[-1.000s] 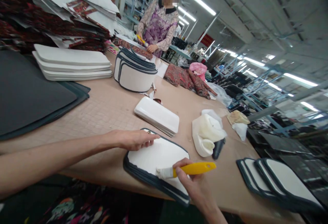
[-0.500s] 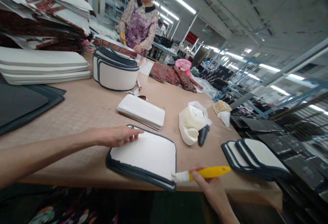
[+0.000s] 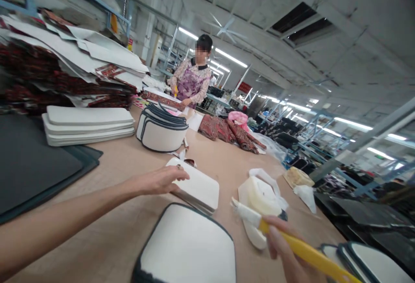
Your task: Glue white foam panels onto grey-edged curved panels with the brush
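My left hand (image 3: 164, 180) reaches over a low stack of white rounded panels (image 3: 202, 186). Its fingers are apart, at the left end of the top panel; whether they touch it I cannot tell. In my right hand (image 3: 285, 248) is a paintbrush (image 3: 300, 248) with a yellow handle, its pale, coated bristles pointing up and left. The brush tip is raised beside a cut-open white plastic jug (image 3: 259, 196), which my fingers partly hide. Close to me lies a white panel with dark edging (image 3: 191, 244), on top of a pile cut off by the frame's bottom.
Dark-edged curved panels (image 3: 164, 134) stand farther back. Left are stacked white panels (image 3: 87, 125) on dark sheets (image 3: 35, 162). More edged panels (image 3: 376, 261) lie at the lower right. Across the table (image 3: 113, 183), a co-worker (image 3: 194, 77) stands near patterned fabric (image 3: 223, 131).
My left hand has moved off the dark-edged pile to the white stack. My right hand has lifted the brush from the pile's corner toward the jug. The view has tilted upward.
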`<state>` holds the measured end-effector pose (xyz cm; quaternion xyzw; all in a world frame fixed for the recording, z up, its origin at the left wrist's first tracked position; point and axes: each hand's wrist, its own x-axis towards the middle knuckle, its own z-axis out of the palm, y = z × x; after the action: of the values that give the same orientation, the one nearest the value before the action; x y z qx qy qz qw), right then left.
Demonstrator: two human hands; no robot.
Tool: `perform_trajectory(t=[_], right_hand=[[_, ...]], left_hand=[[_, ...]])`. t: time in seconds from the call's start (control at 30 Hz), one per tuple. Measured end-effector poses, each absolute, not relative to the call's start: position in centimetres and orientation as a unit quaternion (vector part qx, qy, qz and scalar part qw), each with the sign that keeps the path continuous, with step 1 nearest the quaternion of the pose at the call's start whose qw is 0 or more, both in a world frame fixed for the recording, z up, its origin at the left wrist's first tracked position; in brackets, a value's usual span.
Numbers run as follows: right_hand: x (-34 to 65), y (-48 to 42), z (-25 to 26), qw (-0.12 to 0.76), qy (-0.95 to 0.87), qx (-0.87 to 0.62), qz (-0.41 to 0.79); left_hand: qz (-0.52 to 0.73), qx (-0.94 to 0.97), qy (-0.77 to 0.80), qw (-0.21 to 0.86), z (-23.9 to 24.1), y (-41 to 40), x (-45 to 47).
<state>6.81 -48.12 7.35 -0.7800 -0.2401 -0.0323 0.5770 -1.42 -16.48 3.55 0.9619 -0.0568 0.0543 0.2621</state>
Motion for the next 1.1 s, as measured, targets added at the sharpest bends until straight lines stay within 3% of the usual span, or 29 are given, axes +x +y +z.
perform_trajectory(t=[0.13,0.43,0.57,1.1], right_hand=[[9.5,-42.7,6.4,0.551,-0.327,-0.767,0.038],[17.5,-40.0,-0.3,0.271,-0.468,-0.841,0.016],[18.8,-40.5,-2.5,0.199,-0.468,-0.861,0.031],[17.8,-40.1,-2.8,0.292,-0.434,-0.849,0.070]], left_hand=[[0.054,0.972,-0.051,0.222,2.0,-13.2,0.9],[-0.015,0.974,-0.094,0.205,0.5,-9.8,1.7],[-0.038,0.972,-0.096,0.209,0.9,-9.0,1.7],[-0.019,0.976,-0.124,0.179,1.2,-8.8,1.4]])
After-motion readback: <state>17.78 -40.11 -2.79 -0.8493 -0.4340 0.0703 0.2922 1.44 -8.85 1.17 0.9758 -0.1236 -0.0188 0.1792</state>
